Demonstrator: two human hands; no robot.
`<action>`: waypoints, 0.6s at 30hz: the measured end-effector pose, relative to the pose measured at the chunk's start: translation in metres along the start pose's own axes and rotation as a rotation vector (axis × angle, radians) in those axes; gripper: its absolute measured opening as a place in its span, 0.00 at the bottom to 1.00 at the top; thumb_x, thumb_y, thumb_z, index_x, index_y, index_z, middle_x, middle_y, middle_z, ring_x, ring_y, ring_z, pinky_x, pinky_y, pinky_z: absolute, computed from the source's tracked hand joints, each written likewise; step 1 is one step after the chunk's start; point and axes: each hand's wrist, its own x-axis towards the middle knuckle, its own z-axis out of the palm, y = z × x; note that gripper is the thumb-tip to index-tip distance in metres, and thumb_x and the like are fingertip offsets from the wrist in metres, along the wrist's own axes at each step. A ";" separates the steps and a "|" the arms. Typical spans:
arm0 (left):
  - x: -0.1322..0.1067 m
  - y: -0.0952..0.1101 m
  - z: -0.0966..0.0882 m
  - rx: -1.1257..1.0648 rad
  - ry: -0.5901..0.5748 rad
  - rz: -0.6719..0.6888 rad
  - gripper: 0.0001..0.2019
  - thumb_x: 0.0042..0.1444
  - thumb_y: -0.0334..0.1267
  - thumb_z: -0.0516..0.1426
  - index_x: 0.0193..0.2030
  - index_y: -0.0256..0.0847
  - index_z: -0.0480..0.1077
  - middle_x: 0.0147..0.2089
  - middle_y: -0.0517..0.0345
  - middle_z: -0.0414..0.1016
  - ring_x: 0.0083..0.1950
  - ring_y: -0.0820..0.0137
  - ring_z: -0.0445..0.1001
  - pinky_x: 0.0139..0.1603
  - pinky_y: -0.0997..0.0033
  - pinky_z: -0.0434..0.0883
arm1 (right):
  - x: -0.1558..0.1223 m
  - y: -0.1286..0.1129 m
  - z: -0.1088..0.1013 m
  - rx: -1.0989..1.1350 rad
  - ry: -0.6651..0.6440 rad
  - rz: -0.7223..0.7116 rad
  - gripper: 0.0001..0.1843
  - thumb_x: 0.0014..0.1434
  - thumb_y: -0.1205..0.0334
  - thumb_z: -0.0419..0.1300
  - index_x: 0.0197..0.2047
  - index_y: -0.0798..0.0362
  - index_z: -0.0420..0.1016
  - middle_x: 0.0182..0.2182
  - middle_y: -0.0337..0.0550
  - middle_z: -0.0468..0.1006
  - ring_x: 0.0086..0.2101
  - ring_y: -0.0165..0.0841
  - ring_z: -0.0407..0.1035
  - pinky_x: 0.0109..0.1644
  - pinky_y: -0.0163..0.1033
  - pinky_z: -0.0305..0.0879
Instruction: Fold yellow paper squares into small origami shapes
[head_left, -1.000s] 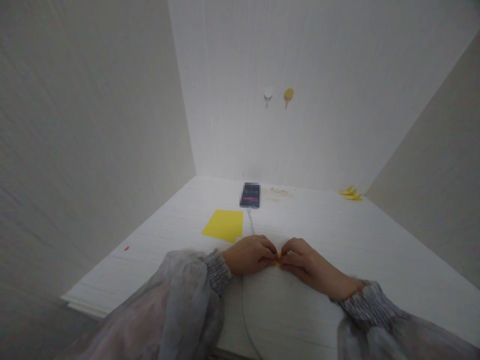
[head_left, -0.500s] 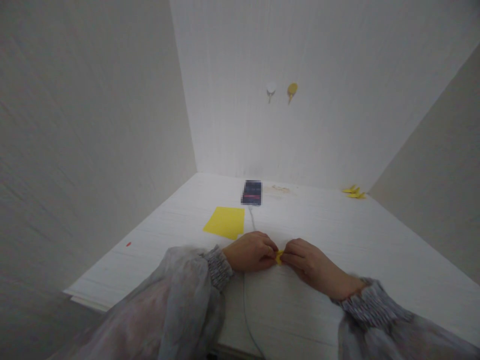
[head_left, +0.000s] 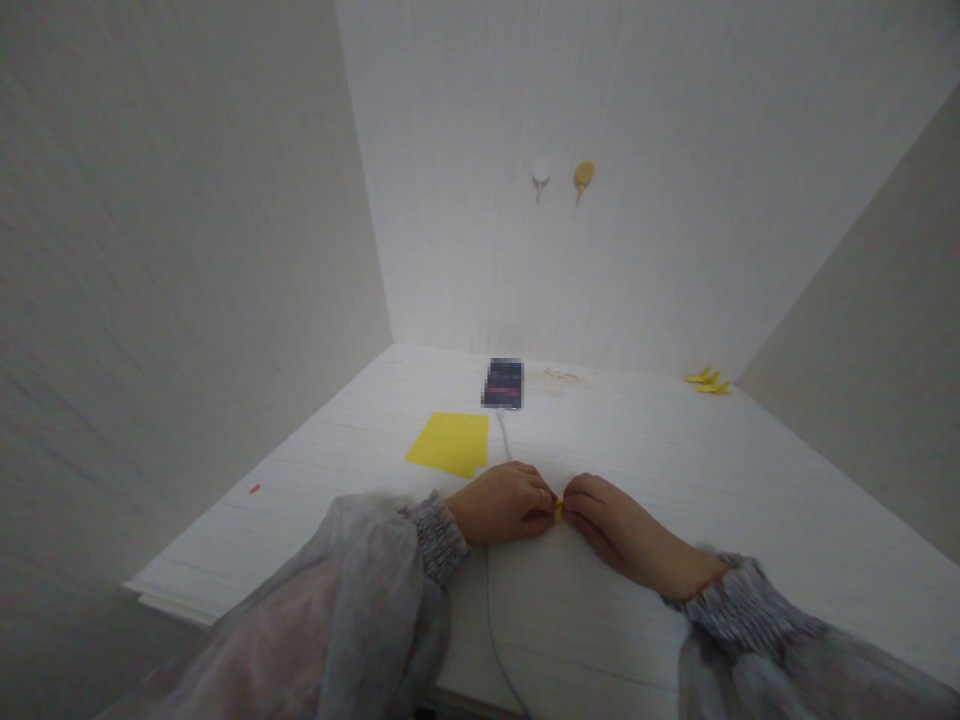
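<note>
Here, in the head view, both hands meet low at six o'clock on the white table [head_left: 750, 500]. The left hand [head_left: 502, 503] and the right hand [head_left: 607, 520] each pinch, fingertips closed, one small yellow paper piece [head_left: 559, 510] that sits between them just over the tabletop. At eleven o'clock from the hands lies a flat yellow sheet [head_left: 450, 443]. Beyond it at twelve is a phone [head_left: 503, 384], its white cable [head_left: 495, 600] passing under the left hand toward the near edge. Far off at two o'clock, in the corner, lie a few folded yellow shapes [head_left: 705, 381]. The pinched piece is tiny and mostly hidden by fingers. I judge an uneven pull could tear it or skew a crease, and the loose sleeve [head_left: 375, 600] catching the cable could drag the phone.
</note>
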 end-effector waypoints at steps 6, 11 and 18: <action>0.000 0.004 -0.001 -0.018 -0.010 -0.070 0.10 0.52 0.33 0.48 0.36 0.37 0.69 0.34 0.55 0.73 0.39 0.72 0.68 0.44 0.73 0.62 | 0.000 0.001 -0.001 0.152 0.009 0.015 0.07 0.56 0.67 0.48 0.36 0.54 0.66 0.34 0.46 0.67 0.37 0.33 0.62 0.42 0.40 0.62; 0.001 0.003 -0.001 -0.051 -0.014 -0.096 0.10 0.52 0.32 0.49 0.35 0.38 0.70 0.33 0.55 0.72 0.39 0.72 0.68 0.43 0.73 0.63 | 0.001 0.008 0.004 0.224 0.052 0.050 0.05 0.55 0.66 0.50 0.33 0.53 0.66 0.33 0.44 0.67 0.36 0.33 0.62 0.41 0.40 0.61; 0.001 0.003 0.001 -0.083 -0.006 -0.143 0.09 0.50 0.33 0.50 0.35 0.38 0.70 0.34 0.55 0.72 0.38 0.71 0.69 0.43 0.72 0.63 | 0.002 0.011 0.008 0.322 0.078 0.105 0.04 0.55 0.66 0.51 0.30 0.53 0.65 0.31 0.42 0.66 0.34 0.31 0.62 0.38 0.37 0.62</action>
